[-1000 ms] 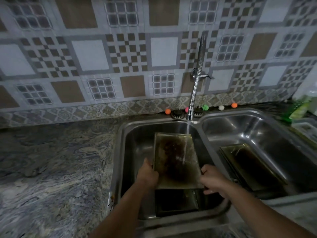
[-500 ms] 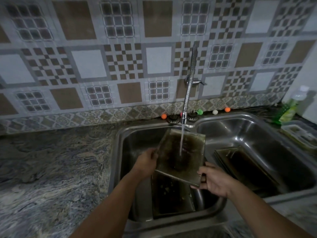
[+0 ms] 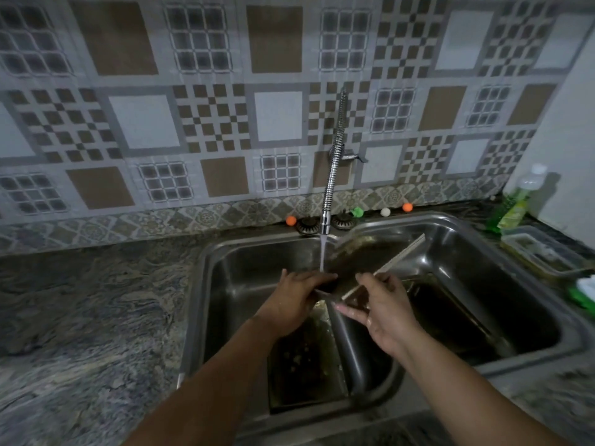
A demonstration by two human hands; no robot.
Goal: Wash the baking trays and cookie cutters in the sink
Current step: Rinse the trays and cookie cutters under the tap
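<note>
Tray (image 3: 370,255) now tilted rightward

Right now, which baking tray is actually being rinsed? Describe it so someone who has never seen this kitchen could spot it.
Find the double steel sink under the patterned tile wall. At its middle divider, below the running tap, the held tray is tilted up between the left hand and right hand. The other two trays lie down inside the basins, untouched.

tray (image 3: 370,262) swung rightward, tilted over the divider
</note>
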